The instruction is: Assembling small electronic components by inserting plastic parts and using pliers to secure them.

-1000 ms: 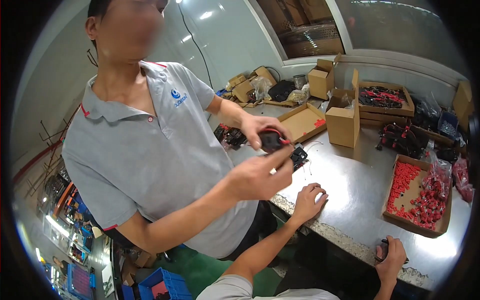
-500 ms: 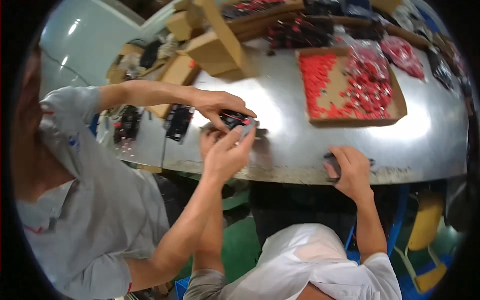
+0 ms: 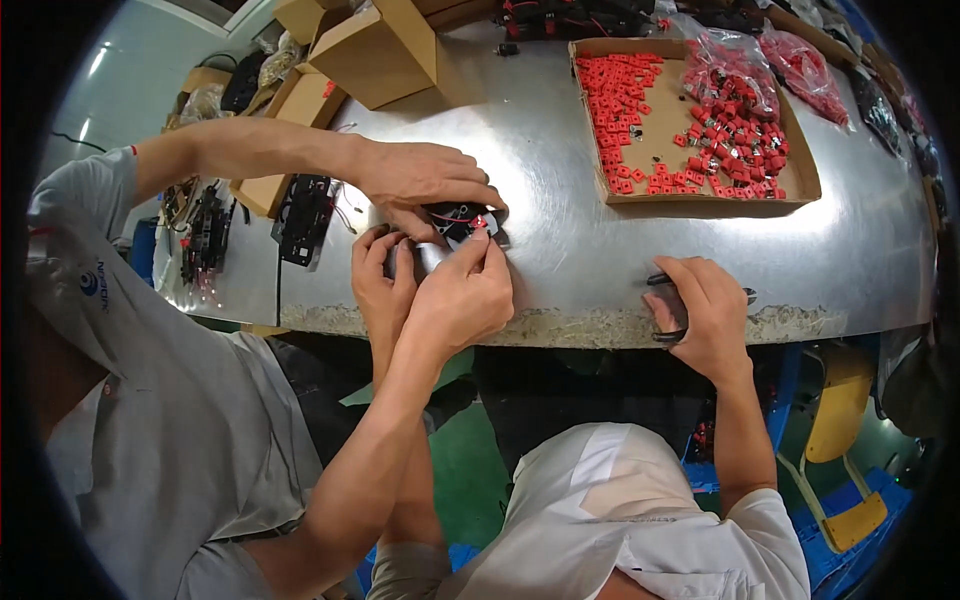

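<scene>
My right hand, at the table's front edge, is wrapped round a pair of pliers. Their two dark handles stand apart on the left of the hand, and a dark tip shows on its right. My left hand has curled fingers beside a black part; a co-worker's wrist partly hides it, and what it grips cannot be made out. The co-worker's one hand lies over that part from above. Their other hand pinches a small red piece against it.
A shallow cardboard box of small red pieces stands back right, a plastic bag lying partly in it. Open cartons are at the back left. Black assemblies lie left on the metal table. A yellow chair stands lower right.
The view has shifted and sharpened. The co-worker's lower hand now pinches the small red piece at the black part. My right hand still holds the pliers, their handles now showing wider apart.
</scene>
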The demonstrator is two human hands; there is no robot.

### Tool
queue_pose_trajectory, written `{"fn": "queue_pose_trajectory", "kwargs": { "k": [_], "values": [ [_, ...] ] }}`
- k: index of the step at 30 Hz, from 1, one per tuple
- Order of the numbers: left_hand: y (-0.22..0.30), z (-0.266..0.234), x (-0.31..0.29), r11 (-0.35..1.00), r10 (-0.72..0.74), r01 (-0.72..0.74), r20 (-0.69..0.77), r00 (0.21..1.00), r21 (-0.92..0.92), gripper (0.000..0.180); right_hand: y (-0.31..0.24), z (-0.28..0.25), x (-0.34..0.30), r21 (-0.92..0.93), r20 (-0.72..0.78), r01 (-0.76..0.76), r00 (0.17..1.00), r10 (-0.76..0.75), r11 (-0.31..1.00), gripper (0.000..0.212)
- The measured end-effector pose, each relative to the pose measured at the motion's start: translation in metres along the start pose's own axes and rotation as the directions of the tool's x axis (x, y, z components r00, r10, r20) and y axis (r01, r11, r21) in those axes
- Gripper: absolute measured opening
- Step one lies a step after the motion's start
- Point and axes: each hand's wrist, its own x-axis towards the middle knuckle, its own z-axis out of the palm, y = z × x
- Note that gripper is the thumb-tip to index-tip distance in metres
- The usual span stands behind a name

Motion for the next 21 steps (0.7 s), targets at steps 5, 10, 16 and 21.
{"fn": "queue_pose_trajectory", "kwargs": {
  "k": [5,10,16,21],
  "values": [
    [0.015,-0.003,0.0,1.0,-0.016,0.016,0.008,1.0,-0.023,0.018,-0.001,0.001,0.002,-0.012,0.001,-0.011,1.0,0.011,1.0,0.042],
    [0.022,-0.007,0.0,0.998,-0.033,0.035,0.03,0.999,-0.054,0.016,-0.003,0.003,0.004,-0.001,0.012,-0.029,0.999,0.029,1.0,0.042],
    [0.182,0.032,-0.019,-0.45,0.782,-0.812,0.603,-0.158,0.371,0.009,0.006,0.008,0.004,-0.048,-0.012,-0.02,1.0,0.019,0.999,0.038],
    [0.218,0.043,-0.039,-0.384,0.761,-0.908,0.615,-0.207,0.17,0.023,0.008,0.002,0.006,-0.043,0.002,-0.022,1.0,0.022,0.999,0.046]
  ]
}}
